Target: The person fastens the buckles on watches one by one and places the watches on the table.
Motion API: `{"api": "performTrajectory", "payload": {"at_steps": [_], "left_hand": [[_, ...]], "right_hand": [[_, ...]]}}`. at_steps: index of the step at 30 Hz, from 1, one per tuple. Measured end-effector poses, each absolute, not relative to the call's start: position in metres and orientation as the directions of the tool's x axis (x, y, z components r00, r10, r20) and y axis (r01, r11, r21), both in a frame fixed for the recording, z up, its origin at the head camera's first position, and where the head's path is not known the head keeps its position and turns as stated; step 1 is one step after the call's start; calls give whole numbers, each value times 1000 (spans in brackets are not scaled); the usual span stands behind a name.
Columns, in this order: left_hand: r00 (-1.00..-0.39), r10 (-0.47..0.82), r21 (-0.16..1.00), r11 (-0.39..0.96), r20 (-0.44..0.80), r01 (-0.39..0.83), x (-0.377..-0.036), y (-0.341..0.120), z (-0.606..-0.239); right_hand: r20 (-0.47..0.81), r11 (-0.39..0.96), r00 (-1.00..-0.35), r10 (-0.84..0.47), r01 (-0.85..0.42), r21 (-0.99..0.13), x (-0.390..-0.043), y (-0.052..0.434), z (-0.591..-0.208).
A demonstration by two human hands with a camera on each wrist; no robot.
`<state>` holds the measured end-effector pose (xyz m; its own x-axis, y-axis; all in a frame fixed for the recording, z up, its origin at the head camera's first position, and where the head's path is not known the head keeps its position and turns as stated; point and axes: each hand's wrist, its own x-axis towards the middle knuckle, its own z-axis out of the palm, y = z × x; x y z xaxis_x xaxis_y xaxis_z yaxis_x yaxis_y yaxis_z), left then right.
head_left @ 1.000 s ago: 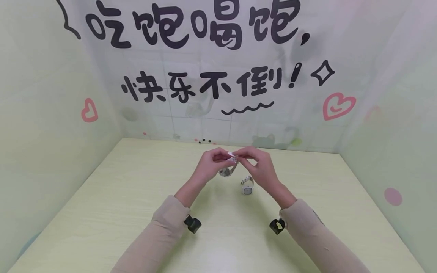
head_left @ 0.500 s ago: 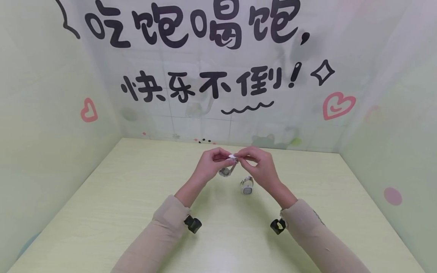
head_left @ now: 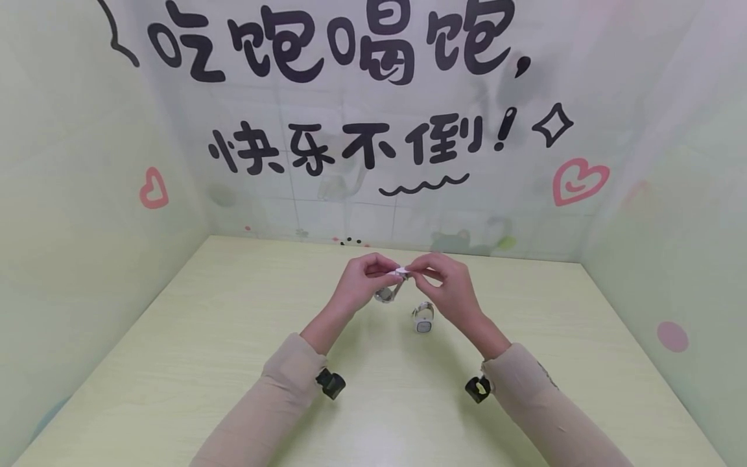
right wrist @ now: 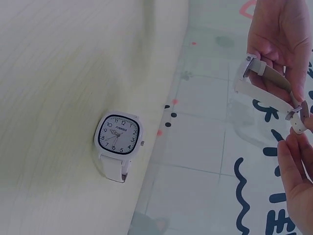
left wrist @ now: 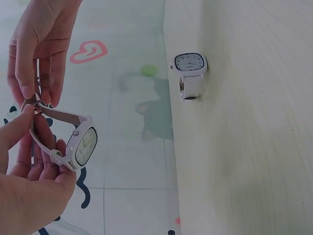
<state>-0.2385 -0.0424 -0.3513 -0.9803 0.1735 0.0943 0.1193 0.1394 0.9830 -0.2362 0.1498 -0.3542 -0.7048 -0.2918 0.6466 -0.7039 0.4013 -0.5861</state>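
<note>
A white wristwatch (left wrist: 86,144) with a strap formed into a loop is held up between both hands, its dial hanging below the fingers. My left hand (head_left: 358,285) grips the strap, fingers inside the loop in the left wrist view. With thumb and fingertips, my right hand (head_left: 448,285) pinches the strap near the metal buckle (right wrist: 293,112). A white strap end shows between the two hands' fingertips. Below the right hand, a second white watch (head_left: 423,324) rests on the table, its squarish dial (right wrist: 118,134) facing out and its strap looped behind.
The pale wood-grain table (head_left: 373,402) meets a printed back wall (head_left: 350,214) just beyond the hands. Side walls (head_left: 671,259) close in left and right. Dark camera mounts (head_left: 331,384) hang at both wrists.
My right hand has shifted slightly to the right, and the white strap end between the fingertips has moved a little with it. The left hand and the watch on the table stay put.
</note>
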Motion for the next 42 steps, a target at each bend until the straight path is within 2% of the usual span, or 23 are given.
{"api": "performTrajectory", "payload": {"at_steps": [17, 34, 42], "left_hand": [[-983, 155, 980, 155, 97, 121, -240, -42, -354], [-976, 194, 977, 164, 102, 134, -241, -40, -357], [-976, 194, 977, 166, 102, 135, -242, -40, -360]], "right_hand": [[631, 487, -722, -284, -675, -554, -236, 149, -356], [679, 529, -653, -335, -727, -438, -235, 148, -357], [663, 529, -657, -358, -728, -436, -233, 147, -358]]}}
